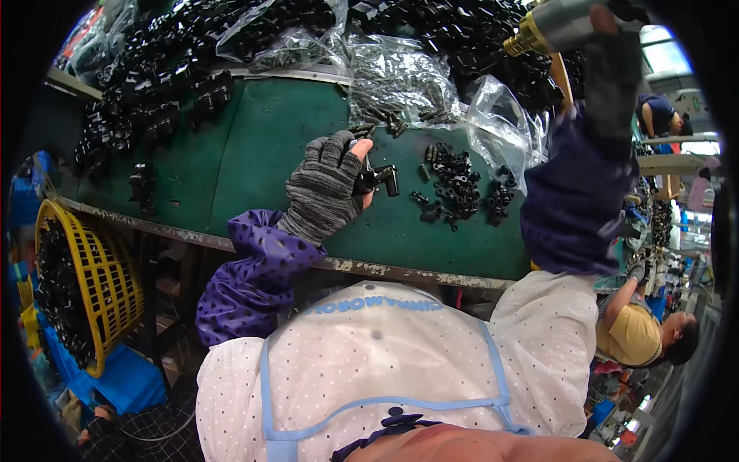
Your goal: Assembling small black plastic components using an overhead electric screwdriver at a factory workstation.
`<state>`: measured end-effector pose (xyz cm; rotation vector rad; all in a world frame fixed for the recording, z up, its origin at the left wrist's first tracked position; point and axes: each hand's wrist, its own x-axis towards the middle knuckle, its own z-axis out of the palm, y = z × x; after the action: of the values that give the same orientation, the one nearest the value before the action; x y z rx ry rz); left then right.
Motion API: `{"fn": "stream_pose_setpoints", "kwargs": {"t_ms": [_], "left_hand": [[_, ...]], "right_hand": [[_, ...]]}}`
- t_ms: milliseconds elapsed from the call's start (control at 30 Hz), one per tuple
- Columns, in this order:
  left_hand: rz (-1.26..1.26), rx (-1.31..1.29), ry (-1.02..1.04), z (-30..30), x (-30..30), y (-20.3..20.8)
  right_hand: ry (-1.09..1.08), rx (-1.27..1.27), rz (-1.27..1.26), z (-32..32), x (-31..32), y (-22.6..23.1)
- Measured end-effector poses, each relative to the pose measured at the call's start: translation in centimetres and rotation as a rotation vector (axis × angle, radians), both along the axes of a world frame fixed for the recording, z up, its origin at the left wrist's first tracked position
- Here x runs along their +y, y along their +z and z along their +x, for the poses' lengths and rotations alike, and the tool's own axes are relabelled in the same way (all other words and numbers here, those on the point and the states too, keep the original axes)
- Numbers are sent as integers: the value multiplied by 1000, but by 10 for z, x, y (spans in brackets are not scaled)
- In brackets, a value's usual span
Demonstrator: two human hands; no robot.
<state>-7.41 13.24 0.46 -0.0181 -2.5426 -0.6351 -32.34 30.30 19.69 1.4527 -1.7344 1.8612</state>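
Observation:
My left hand [322, 183], in a grey striped glove with bare thumb tip, is closed on a small black metal part [379, 179] above the green tabletop [269, 146]. Raised at the upper right, my right hand [613, 85] wears a dark glove and grips a power screwdriver [550, 31]. The tool is a silver cylinder with a brass-coloured nose, its tip pointing left and apart from the part. Right of my left hand lies a loose pile of small black pieces [458, 181]. Short metal pins [389, 122] spill from a clear plastic bag [400, 73].
Heaps of black metal parts [162, 61] cover the table's far side. A single black part [142, 185] lies at the left. Beside the table, a yellow basket [115, 296] stands tilted over a blue crate [135, 377]. Two people [635, 331] are at the right.

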Motion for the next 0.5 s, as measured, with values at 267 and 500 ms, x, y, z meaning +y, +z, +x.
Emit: {"fn": "stream_pose_setpoints", "kwargs": {"t_ms": [267, 500], "left_hand": [[-2, 35, 36, -2, -2, -1], [85, 66, 12, -6, 0, 3]], "right_hand": [[1056, -624, -279, 84, -58, -56], [966, -681, -474, 105, -68, -69]]}}
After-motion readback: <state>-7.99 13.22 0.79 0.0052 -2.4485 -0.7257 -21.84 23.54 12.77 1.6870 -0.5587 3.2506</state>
